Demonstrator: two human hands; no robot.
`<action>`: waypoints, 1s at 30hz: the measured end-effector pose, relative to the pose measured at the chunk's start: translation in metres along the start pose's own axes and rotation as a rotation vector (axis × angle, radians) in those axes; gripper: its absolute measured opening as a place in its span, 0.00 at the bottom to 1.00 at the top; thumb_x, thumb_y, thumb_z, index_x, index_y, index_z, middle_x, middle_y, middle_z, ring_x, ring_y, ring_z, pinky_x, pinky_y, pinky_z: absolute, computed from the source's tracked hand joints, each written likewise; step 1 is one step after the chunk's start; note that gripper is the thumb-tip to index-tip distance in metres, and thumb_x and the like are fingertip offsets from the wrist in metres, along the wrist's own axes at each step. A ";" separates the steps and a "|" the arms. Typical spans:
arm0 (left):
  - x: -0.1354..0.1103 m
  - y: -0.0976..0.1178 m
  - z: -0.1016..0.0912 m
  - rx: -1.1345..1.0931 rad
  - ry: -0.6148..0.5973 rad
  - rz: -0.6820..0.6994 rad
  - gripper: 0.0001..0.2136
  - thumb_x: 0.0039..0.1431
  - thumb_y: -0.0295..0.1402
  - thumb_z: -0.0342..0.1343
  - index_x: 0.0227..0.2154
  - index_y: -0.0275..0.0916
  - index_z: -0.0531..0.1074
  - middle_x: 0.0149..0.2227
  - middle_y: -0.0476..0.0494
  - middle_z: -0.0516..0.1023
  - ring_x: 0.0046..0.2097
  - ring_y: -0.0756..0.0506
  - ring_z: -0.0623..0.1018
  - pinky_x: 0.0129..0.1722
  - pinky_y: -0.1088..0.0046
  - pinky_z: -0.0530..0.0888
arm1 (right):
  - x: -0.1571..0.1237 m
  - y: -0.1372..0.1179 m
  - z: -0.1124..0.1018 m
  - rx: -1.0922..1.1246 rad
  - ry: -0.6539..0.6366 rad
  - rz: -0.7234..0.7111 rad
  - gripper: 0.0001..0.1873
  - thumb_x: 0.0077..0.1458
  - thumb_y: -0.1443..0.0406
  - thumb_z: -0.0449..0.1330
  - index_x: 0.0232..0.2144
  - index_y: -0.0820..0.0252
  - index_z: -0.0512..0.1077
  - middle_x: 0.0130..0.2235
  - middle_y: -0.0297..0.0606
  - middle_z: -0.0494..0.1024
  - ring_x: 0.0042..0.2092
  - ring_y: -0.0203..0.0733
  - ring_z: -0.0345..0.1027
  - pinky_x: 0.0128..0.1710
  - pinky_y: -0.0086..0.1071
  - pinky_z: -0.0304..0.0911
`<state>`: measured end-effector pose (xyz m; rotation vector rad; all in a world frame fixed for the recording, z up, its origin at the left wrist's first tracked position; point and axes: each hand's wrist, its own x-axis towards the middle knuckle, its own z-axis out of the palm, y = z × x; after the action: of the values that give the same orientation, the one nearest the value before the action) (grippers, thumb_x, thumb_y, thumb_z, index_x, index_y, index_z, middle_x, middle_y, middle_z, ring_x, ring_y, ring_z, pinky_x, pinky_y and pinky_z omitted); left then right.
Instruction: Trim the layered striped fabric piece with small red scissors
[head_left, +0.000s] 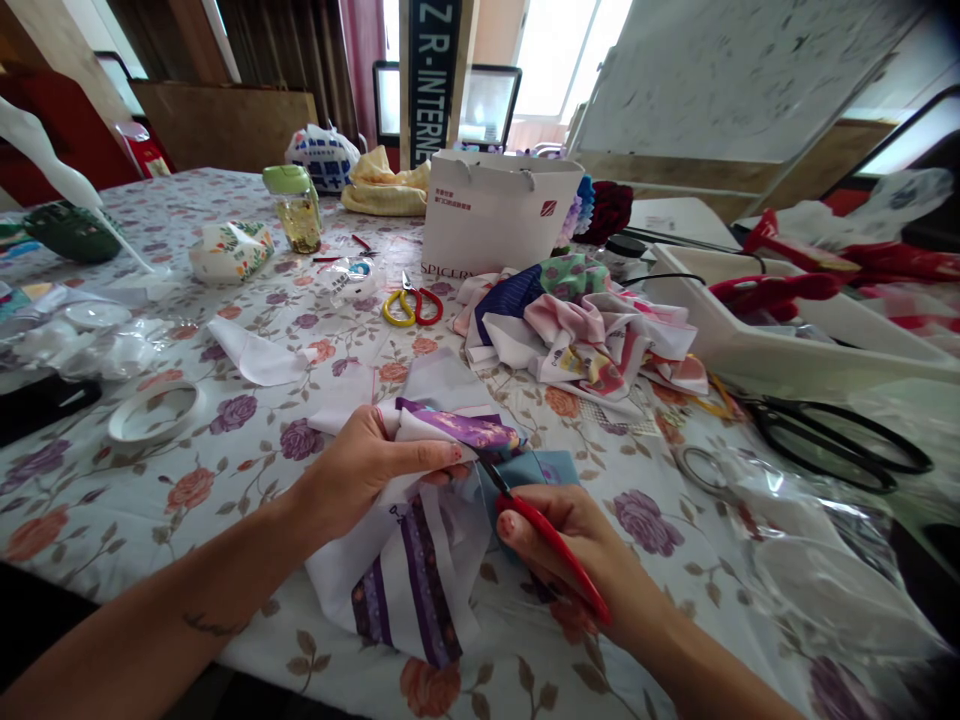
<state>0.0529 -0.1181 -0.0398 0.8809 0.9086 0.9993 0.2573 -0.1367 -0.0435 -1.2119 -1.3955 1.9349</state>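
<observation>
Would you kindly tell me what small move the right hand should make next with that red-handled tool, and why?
Probably nudge the red-handled tool slightly forward: the right hand holds it with its tip at the edge of the purple-striped fabric, which the left hand pinches just beside that spot.

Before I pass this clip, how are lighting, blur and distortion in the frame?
Head view: the bright windows blow out to white; wide-angle distortion bends the edges, and the clear plastic sheet at lower right smears; the left hand, right hand, purple-striped white fabric piece and red-handled tool at centre are sharp and evenly lit.
</observation>
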 end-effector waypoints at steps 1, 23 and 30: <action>0.000 0.000 0.000 0.003 -0.001 0.005 0.04 0.45 0.30 0.71 0.23 0.36 0.82 0.25 0.46 0.83 0.28 0.48 0.79 0.28 0.78 0.73 | 0.000 0.000 0.000 0.000 -0.002 0.001 0.34 0.43 0.44 0.69 0.15 0.56 0.52 0.14 0.21 0.48 0.15 0.25 0.39 0.13 0.26 0.33; -0.001 0.000 -0.001 0.066 -0.050 -0.011 0.04 0.47 0.31 0.70 0.23 0.37 0.82 0.24 0.46 0.82 0.27 0.50 0.77 0.28 0.79 0.71 | -0.001 -0.002 -0.003 -0.103 -0.011 -0.025 0.33 0.46 0.44 0.67 0.17 0.56 0.51 0.15 0.21 0.48 0.16 0.26 0.39 0.14 0.26 0.34; 0.000 -0.001 -0.002 0.054 -0.055 0.019 0.04 0.47 0.30 0.70 0.22 0.35 0.82 0.24 0.47 0.82 0.27 0.51 0.76 0.28 0.80 0.71 | -0.001 -0.001 -0.002 -0.121 0.001 -0.026 0.33 0.46 0.44 0.67 0.16 0.57 0.52 0.15 0.22 0.48 0.16 0.26 0.40 0.13 0.26 0.33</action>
<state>0.0517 -0.1186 -0.0414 0.9597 0.8853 0.9657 0.2594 -0.1361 -0.0419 -1.2418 -1.5395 1.8554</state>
